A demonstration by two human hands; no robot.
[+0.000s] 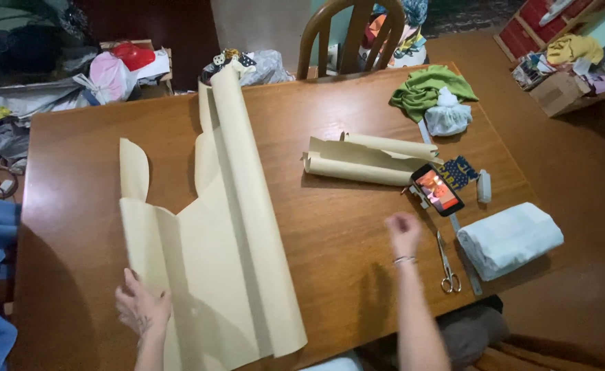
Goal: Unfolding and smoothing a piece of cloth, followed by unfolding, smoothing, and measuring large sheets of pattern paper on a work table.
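Cream pattern paper [206, 254], partly unrolled down the left half of a wooden table [330, 233], near end overhanging the front edge; light, springy, prone to curling back and creasing, probably best pinned flat by palm or taken at a cut edge; left hand [141, 309] spread flat on the near-left corner, fingers loosed; right hand [403, 231] blurred above bare wood, grip impossible to tell; open room between sheet and scissors [447, 264]; to the right a phone [438, 190], smaller paper rolls [364, 161], folded white cloth [508, 239]; green cloth [429, 89] near the far edge.
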